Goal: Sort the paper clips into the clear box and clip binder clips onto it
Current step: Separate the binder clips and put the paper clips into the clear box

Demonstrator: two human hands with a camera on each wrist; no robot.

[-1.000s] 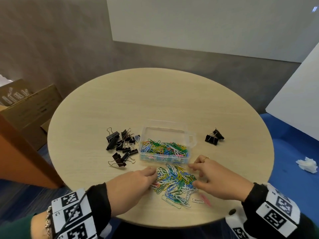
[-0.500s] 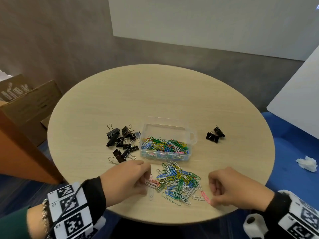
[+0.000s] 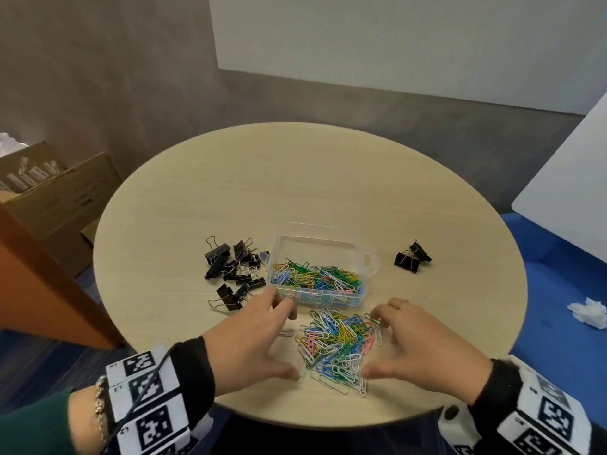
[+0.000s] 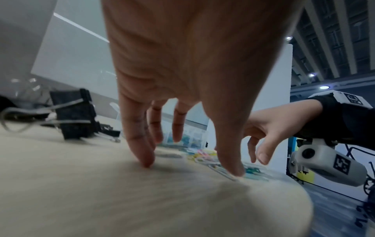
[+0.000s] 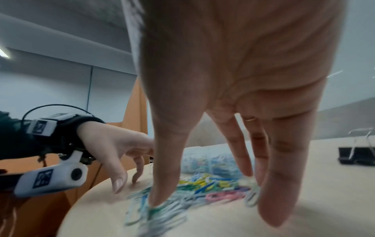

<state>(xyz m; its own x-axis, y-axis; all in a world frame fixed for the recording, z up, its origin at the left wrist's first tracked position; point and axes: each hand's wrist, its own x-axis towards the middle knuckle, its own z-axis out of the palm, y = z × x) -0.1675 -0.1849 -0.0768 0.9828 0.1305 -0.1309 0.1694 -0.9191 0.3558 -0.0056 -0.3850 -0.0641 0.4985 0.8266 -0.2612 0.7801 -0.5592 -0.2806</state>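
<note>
A heap of coloured paper clips (image 3: 336, 344) lies on the round table near its front edge, also seen as the clip heap (image 5: 205, 187). My left hand (image 3: 259, 343) stands at the heap's left side with fingers spread and tips on the table. My right hand (image 3: 417, 343) mirrors it on the right, its spread fingertips among the clips. Neither hand holds anything. Just behind the heap stands the clear box (image 3: 320, 270), partly filled with clips. A cluster of black binder clips (image 3: 235, 267) lies left of the box, and a pair of binder clips (image 3: 412, 257) right of it.
The round wooden table (image 3: 312, 185) has bare room behind the box. Cardboard boxes (image 3: 56, 198) and an orange panel (image 3: 42, 280) stand at the left. On the blue floor at the right lies crumpled white paper (image 3: 588, 311).
Both hands were curled at the heap's sides half a second ago. Now their fingers are spread and both hands have moved inward and forward, flanking the heap, which looks more gathered.
</note>
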